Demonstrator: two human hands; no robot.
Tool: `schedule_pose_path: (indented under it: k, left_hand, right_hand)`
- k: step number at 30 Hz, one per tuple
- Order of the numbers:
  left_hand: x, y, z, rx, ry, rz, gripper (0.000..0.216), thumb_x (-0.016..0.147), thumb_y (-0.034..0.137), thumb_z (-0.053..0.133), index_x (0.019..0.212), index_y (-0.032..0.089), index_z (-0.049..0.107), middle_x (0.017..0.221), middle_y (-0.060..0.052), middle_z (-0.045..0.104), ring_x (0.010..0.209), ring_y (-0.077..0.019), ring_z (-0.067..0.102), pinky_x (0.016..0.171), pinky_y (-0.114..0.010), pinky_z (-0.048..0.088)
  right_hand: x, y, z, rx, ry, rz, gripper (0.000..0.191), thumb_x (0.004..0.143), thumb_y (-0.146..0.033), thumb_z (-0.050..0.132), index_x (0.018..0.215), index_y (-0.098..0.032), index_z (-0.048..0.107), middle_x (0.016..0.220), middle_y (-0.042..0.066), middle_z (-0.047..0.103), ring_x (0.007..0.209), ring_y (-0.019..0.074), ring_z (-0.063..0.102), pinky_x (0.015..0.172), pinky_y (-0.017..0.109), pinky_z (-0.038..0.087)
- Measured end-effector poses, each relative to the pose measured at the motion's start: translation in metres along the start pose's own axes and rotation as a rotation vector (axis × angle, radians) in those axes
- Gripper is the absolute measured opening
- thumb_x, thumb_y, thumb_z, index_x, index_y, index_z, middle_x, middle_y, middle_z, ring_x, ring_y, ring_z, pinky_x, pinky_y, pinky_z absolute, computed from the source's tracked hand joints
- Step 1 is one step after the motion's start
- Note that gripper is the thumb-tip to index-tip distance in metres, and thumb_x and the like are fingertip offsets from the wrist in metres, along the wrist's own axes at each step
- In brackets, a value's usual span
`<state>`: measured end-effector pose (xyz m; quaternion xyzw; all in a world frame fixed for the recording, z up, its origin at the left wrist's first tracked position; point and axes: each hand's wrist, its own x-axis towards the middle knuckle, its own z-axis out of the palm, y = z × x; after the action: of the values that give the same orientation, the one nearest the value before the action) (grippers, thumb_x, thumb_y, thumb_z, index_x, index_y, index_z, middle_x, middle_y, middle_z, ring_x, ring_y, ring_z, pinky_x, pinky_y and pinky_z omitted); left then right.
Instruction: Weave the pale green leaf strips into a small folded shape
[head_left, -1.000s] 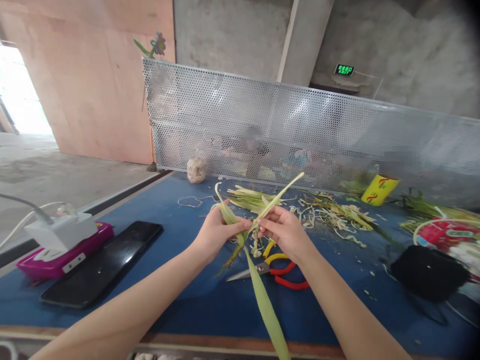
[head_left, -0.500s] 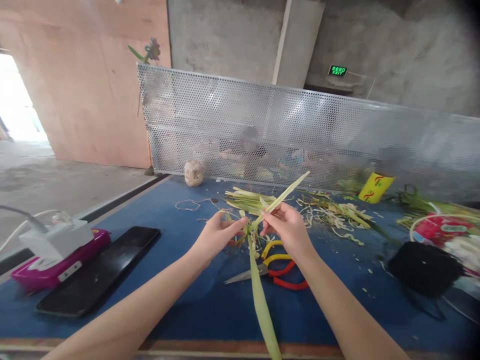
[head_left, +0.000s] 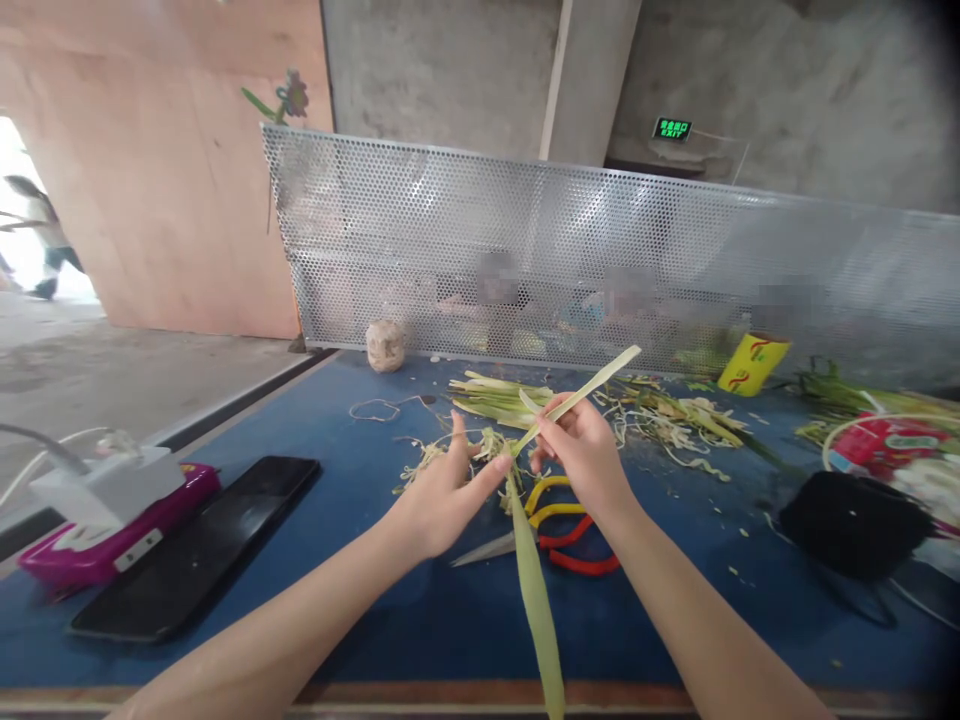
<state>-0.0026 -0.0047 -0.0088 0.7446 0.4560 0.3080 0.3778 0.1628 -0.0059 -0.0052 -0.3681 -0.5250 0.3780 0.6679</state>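
Note:
My right hand (head_left: 587, 455) pinches a pale green leaf strip (head_left: 592, 385), whose tip points up to the right. My left hand (head_left: 442, 495) has its index finger raised and its thumb pressed at the spot where the strips meet; its other fingers are partly hidden. From that spot a long, wider leaf strip (head_left: 536, 610) hangs toward the table's front edge. Beneath my hands lie scissors with red handles (head_left: 581, 562) and a pair of yellow handles (head_left: 551, 510). Pale shredded scraps (head_left: 420, 462) lie behind my left hand.
A bundle of leaf strips (head_left: 491, 395) lies on the blue table (head_left: 375, 630), with more scraps (head_left: 675, 415) to its right. At left are a black phone (head_left: 202, 545) and a purple power strip (head_left: 75, 560). A black pouch (head_left: 855, 525) sits right. A perforated metal screen (head_left: 450, 230) stands behind.
My left index finger has lifted away from the leaf, and the left hand has opened somewhat. The right hand's strip has shifted slightly right. A person appears in the far-left doorway.

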Motion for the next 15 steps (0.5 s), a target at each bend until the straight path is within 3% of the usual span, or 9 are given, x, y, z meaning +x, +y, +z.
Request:
schedule_pose_path:
  k: [4, 8, 11, 15]
  left_hand:
    - [0.0051, -0.0054, 0.0054, -0.021, 0.077, 0.056, 0.087, 0.07, 0.054, 0.052, 0.136, 0.012, 0.014, 0.106, -0.013, 0.059, 0.096, -0.0252, 0.055, 0.079, -0.035, 0.041]
    - [0.0089, -0.0044, 0.0045, -0.065, 0.118, 0.098, 0.063, 0.078, 0.044, 0.046, 0.129, 0.014, 0.027, 0.082, -0.005, 0.064, 0.071, -0.0185, 0.058, 0.064, -0.029, 0.041]
    - [0.007, 0.001, 0.0016, -0.106, 0.107, 0.14, 0.052, 0.08, 0.041, 0.044, 0.125, 0.018, 0.033, 0.082, -0.003, 0.067, 0.072, -0.0178, 0.058, 0.066, -0.027, 0.04]
    - [0.0056, 0.0025, 0.0014, -0.186, 0.102, 0.125, 0.06, 0.078, 0.04, 0.047, 0.13, 0.018, 0.026, 0.086, -0.004, 0.068, 0.078, -0.0188, 0.059, 0.07, -0.028, 0.04]
  right_hand:
    - [-0.0058, -0.0032, 0.0048, -0.113, -0.082, -0.075, 0.019, 0.072, -0.028, 0.06, 0.076, -0.022, 0.042, 0.061, -0.006, 0.05, 0.041, 0.0088, 0.052, 0.044, 0.025, 0.046]
    - [-0.0083, -0.005, 0.0077, -0.136, -0.103, -0.09, 0.018, 0.073, -0.028, 0.058, 0.078, -0.023, 0.042, 0.064, -0.005, 0.049, 0.042, 0.0085, 0.053, 0.045, 0.024, 0.044]
    - [-0.0063, -0.0051, 0.0064, -0.076, -0.082, -0.071, 0.02, 0.073, -0.028, 0.059, 0.078, -0.022, 0.041, 0.065, -0.006, 0.048, 0.042, 0.0071, 0.051, 0.043, 0.023, 0.043]
    - [-0.0033, -0.0044, 0.0045, 0.042, -0.105, -0.011, 0.022, 0.07, -0.027, 0.062, 0.079, -0.022, 0.043, 0.064, -0.006, 0.049, 0.044, 0.0069, 0.049, 0.045, 0.024, 0.045]
